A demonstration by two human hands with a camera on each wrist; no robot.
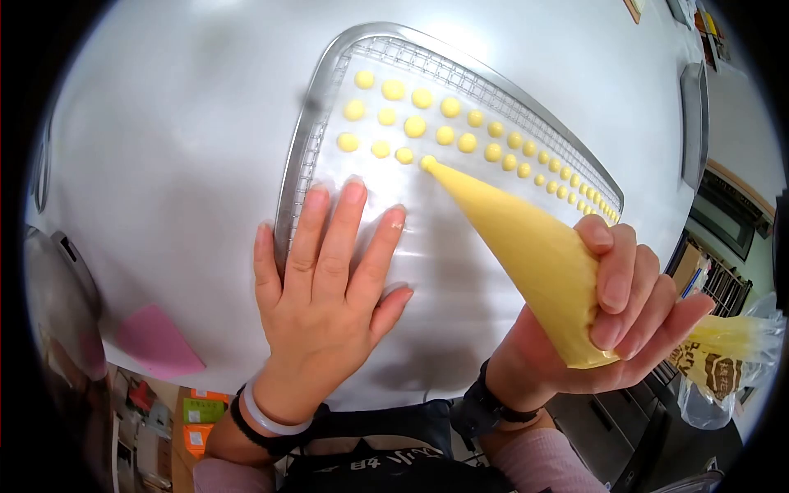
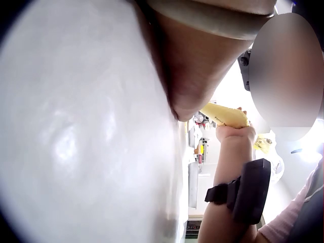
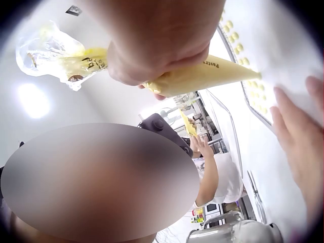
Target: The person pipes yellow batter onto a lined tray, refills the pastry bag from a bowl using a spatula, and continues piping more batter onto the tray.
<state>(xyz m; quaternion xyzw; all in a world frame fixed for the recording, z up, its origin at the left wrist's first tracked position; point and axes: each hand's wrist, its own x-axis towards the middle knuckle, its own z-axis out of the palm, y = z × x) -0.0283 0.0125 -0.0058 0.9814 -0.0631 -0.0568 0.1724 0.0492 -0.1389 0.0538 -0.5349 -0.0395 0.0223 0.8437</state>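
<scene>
My right hand (image 1: 629, 304) grips a filled yellow piping bag (image 1: 518, 246) around its wide end, the twisted tail hanging behind the hand. The bag slants down to the left, its tip at a small yellow dollop (image 1: 427, 163) in the third row. Three rows of round yellow dollops (image 1: 414, 126) lie on white baking paper (image 1: 460, 279), over a wire rack (image 1: 394, 51) in a metal tray (image 1: 300, 156). My left hand (image 1: 329, 279) rests on the near left part of the paper, fingers straight and spread. In the right wrist view, the bag's tip (image 3: 258, 76) meets the paper.
A pink scraper (image 1: 160, 341) lies at the table's near left edge, with a shiny metal bowl (image 1: 57, 279) beyond it. A second tray (image 1: 694, 123) stands on the right. In the right wrist view, a whisk (image 3: 256, 197) lies on the table and another person (image 3: 217, 177) holds a yellow bag.
</scene>
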